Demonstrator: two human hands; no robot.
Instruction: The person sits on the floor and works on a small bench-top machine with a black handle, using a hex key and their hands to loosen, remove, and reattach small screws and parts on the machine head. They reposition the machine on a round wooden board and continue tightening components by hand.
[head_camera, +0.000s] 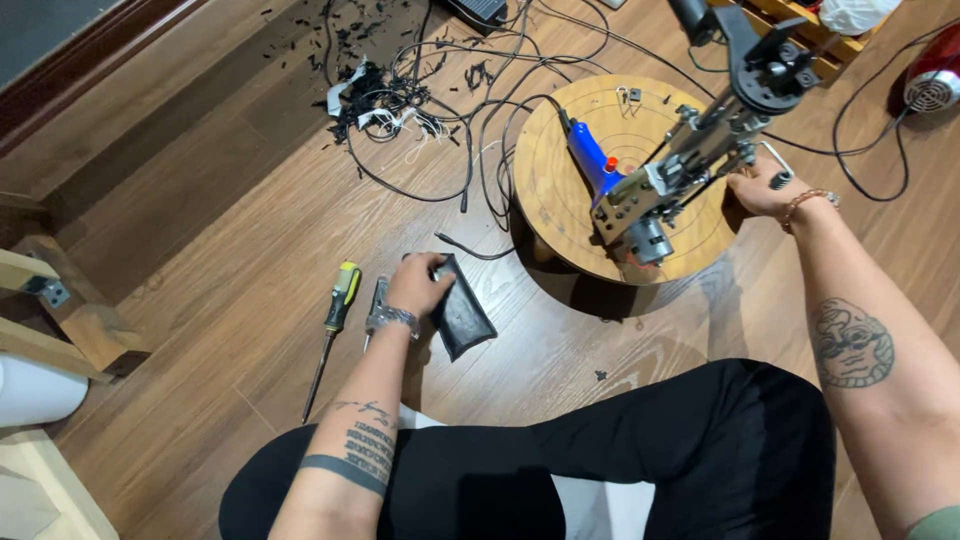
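Observation:
My left hand (418, 283) rests on a flat black pouch (462, 316) lying on the wooden floor, fingers curled over its upper end. My right hand (760, 186) grips the metal handle at the rear of a tufting-gun-like machine (690, 160) that lies across a round wooden board (560, 200). The machine has a grey metal frame, a blue body part (590, 155) and a motor at its lower end. A screwdriver with a yellow and black handle (335, 320) lies left of my left hand, and a small metal tool (377, 300) lies right beside the wrist.
Tangled black cables (470, 110) and black scraps (370, 90) spread over the floor beyond the board. A red appliance (935, 75) sits at the far right. Wooden furniture legs (60, 310) stand at the left. My crossed legs in black trousers (620, 460) fill the near floor.

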